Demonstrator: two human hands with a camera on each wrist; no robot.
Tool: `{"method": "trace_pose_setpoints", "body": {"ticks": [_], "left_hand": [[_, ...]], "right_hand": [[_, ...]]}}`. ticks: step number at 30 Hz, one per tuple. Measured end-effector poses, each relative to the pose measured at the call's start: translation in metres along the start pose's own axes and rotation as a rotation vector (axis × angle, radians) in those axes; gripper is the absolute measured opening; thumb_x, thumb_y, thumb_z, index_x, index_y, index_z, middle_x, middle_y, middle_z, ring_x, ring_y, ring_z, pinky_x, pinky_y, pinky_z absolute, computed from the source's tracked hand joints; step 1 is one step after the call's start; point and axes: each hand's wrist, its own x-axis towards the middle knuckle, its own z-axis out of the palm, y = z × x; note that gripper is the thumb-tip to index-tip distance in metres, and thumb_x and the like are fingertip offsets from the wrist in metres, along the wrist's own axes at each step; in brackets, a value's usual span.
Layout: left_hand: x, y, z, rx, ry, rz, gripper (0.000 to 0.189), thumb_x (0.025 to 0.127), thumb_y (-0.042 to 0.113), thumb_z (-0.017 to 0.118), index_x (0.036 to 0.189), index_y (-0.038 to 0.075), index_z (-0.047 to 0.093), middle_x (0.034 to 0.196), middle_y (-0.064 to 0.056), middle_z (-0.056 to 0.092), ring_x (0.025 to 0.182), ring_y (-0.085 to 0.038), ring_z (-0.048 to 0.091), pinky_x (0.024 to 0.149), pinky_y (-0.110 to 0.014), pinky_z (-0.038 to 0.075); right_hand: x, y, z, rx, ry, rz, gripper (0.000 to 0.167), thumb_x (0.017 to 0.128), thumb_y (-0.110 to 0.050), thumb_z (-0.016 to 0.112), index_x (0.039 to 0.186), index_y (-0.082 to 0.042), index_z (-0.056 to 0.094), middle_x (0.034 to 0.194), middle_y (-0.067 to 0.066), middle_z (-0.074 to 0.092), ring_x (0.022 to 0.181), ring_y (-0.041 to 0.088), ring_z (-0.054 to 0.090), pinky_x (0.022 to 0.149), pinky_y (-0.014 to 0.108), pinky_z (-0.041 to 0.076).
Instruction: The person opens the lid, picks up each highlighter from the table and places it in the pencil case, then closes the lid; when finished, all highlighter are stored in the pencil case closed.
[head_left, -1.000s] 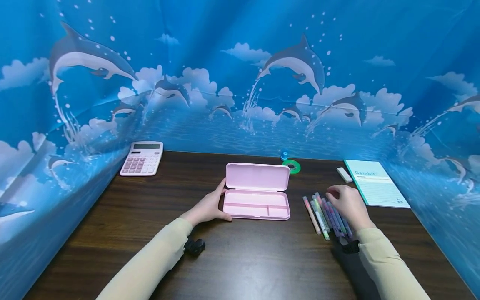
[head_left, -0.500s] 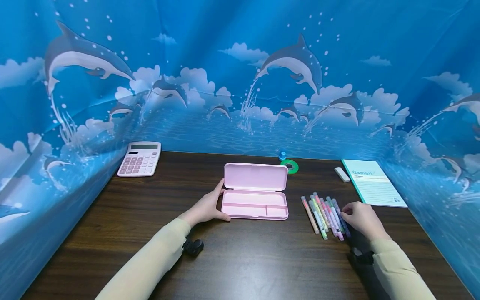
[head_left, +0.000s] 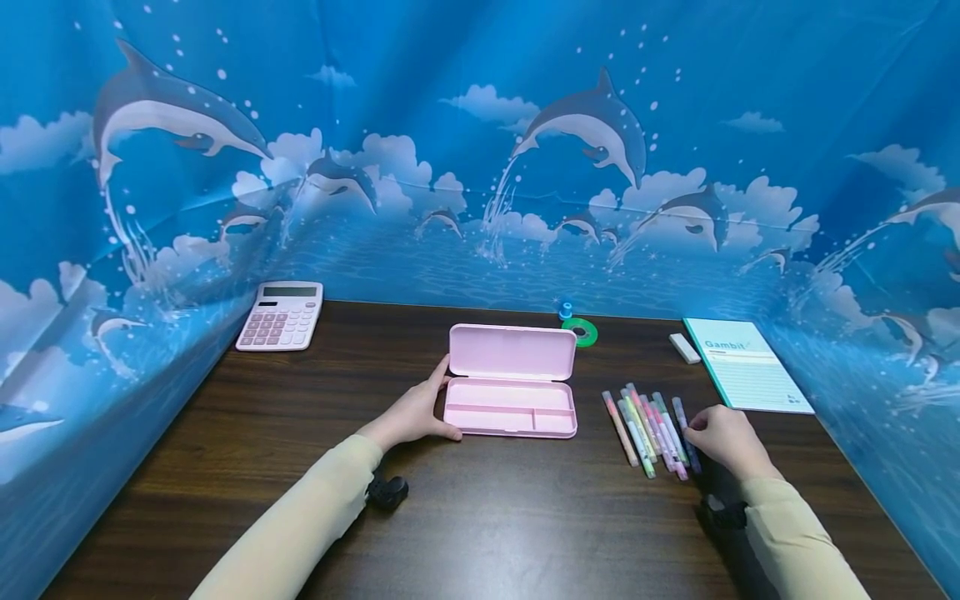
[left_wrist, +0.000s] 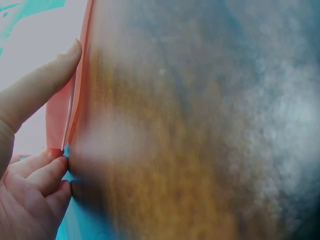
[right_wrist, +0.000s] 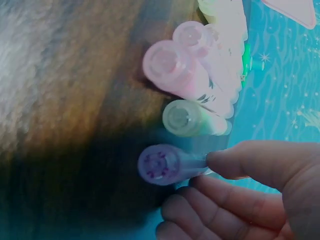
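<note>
An open pink pencil case (head_left: 510, 353) lies mid-table, its divided tray facing up. My left hand (head_left: 412, 415) holds its left end, thumb at the front edge and fingers towards the back; the left wrist view shows the thumb (left_wrist: 55, 75) against the case's rim. On the right, my right hand (head_left: 727, 440) pinches a dark blue-purple marker (head_left: 679, 412) between thumb and forefinger. That marker (right_wrist: 159, 165) appears end-on in the right wrist view, low by the table, apart from a green-capped one (right_wrist: 182, 118). Several other coloured markers (head_left: 636, 429) lie side by side to its left.
A calculator (head_left: 281, 317) sits at the back left. Behind the case are a green tape roll (head_left: 588, 332) and a small blue item (head_left: 566, 311). A white eraser (head_left: 684, 348) lies beside a notepad (head_left: 750, 367) at the back right. A dolphin-print curtain (head_left: 420, 267) borders the table.
My right hand has moved from above the markers to their right side, and the dark blue-purple marker now stands apart from the others. My left hand has stayed on the case.
</note>
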Motion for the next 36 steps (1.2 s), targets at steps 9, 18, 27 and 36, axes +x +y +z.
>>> {"method": "trace_pose_setpoints", "body": {"ticks": [9,18,27,36], "left_hand": [[-0.001,0.002,-0.003,0.004,-0.005,-0.002,0.129,0.065,0.033,0.088,0.153,0.008,-0.003,0.144,-0.016,0.044,0.133,-0.029,0.041,0.110,-0.047,0.030],[0.000,-0.001,0.000,0.003,0.000,-0.005,0.129,0.064,0.034,0.088,0.153,0.009,-0.002,0.144,-0.016,0.044,0.133,-0.028,0.040,0.110,-0.047,0.029],[0.001,-0.003,0.000,0.010,0.007,-0.018,0.130,0.064,0.036,0.088,0.153,0.010,-0.002,0.145,-0.015,0.043,0.133,-0.028,0.040,0.110,-0.048,0.029],[0.002,-0.003,0.000,0.016,0.003,-0.006,0.130,0.064,0.035,0.088,0.153,0.010,-0.002,0.143,-0.014,0.045,0.133,-0.027,0.041,0.110,-0.047,0.029]], "right_hand": [[-0.001,-0.003,0.000,0.039,0.008,0.045,0.023,0.083,-0.012,0.066,0.084,0.011,0.069,0.073,0.016,0.065,0.062,0.021,0.055,0.058,0.036,0.049],[-0.004,-0.002,0.001,0.075,0.029,0.098,0.024,0.084,-0.014,0.066,0.090,0.009,0.066,0.073,0.014,0.063,0.061,0.022,0.053,0.055,0.034,0.046],[-0.003,-0.014,-0.002,0.021,0.161,-0.014,0.018,0.079,-0.014,0.069,0.086,0.002,0.065,0.074,0.012,0.063,0.063,0.023,0.050,0.055,0.035,0.042],[0.002,-0.045,-0.001,0.017,0.175,-0.124,0.019,0.080,-0.015,0.074,0.089,0.000,0.067,0.080,0.013,0.065,0.067,0.022,0.054,0.059,0.039,0.048]]}}
